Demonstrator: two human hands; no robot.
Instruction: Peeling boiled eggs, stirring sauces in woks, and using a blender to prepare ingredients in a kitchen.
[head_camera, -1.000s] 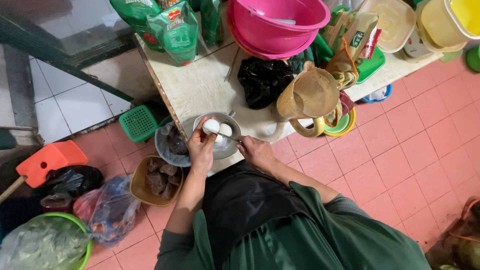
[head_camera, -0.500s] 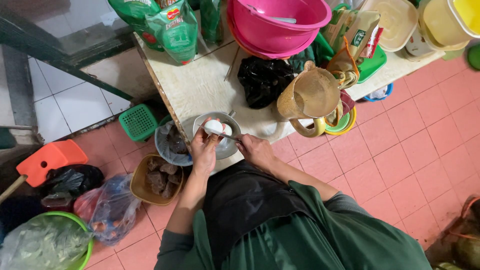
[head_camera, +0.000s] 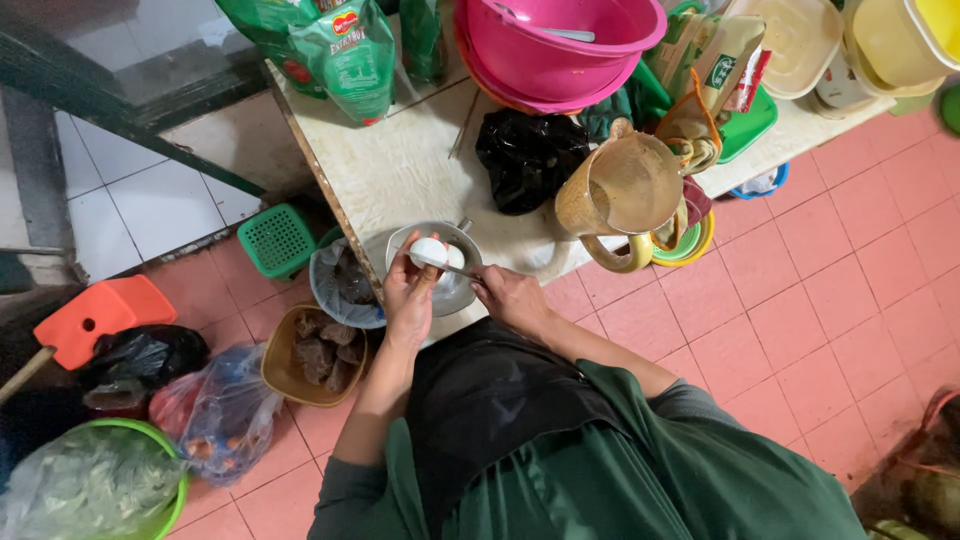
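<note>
Left hand (head_camera: 410, 295) curled around a white egg (head_camera: 430, 250), fingers closed on it, holding it just over the metal bowl (head_camera: 455, 290) at the table (head_camera: 400, 170) edge. Right hand (head_camera: 505, 295) closed on a thin knife (head_camera: 452, 268); blade runs roughly level, right to left, tip touching the egg's lower side. Egg lies left of the right hand and above the left palm; the left hand is nearer. Bowl contents hidden by the hands. Beside it: 1 tan jug (head_camera: 620, 185), black bag (head_camera: 528, 155), pink basins (head_camera: 555, 45).
</note>
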